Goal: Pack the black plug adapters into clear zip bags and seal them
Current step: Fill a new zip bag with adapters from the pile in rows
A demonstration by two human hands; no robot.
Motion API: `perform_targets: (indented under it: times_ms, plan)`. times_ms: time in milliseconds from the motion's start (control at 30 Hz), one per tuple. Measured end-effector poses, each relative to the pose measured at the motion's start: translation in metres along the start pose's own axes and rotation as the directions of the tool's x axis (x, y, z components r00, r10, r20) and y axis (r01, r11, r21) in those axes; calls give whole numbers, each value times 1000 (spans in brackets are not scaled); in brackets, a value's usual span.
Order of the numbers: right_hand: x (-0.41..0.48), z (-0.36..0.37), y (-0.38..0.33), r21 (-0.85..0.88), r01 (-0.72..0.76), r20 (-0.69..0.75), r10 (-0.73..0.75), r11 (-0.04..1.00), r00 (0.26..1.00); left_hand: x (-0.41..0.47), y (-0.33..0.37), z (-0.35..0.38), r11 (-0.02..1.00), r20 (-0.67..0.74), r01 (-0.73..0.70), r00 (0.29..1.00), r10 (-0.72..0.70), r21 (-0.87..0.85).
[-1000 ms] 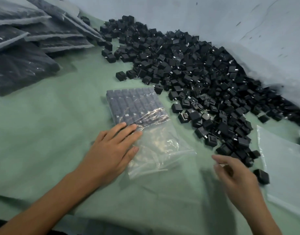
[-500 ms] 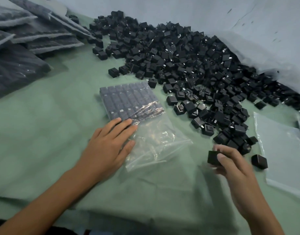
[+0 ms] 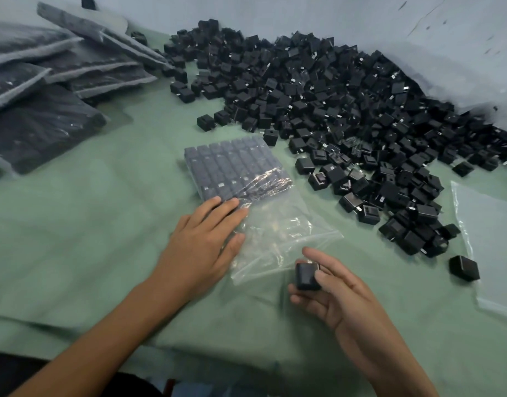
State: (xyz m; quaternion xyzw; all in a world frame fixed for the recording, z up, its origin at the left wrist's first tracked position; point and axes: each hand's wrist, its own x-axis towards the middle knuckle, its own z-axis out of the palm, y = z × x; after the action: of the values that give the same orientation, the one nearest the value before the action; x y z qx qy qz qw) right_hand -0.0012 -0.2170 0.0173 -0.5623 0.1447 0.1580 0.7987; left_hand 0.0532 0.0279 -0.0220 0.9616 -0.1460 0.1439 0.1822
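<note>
Adapter pinched in right hand at lower centre; hovered just below zipper edge of zip bag, which ran toward upper left. Left hand straight-fingered, pressed bag flat.

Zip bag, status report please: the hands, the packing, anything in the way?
Left hand flat on the zip bag. Right hand grips one black adapter beside the bag's zip end. Bag part filled. Nothing in the way.
</note>
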Motion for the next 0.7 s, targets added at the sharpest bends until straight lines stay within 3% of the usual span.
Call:
perform_targets:
  times_ms: [133,233,367,500,700]
  plan:
    - [0,1,-3,71,5,65,-9,997,998,1,0,-1,1000,-1,5,1000,-5,-3]
    - [1,0,-5,217,-115,115,91,969,989,1,0,-1,1000,1,4,1000,-4,-3]
    - [4,-3,-4,342,-184,44,180,922,983,1,0,0,1000,2,5,1000,-5,-3]
    - [2,-7,0,238,-192,56,184,952,981,1,-1,1,1000,1,1,1000,-1,8]
    - [8,4,-1,-80,14,-53,-18,997,998,1,-1,1,1000,10,7,1000,-8,3]
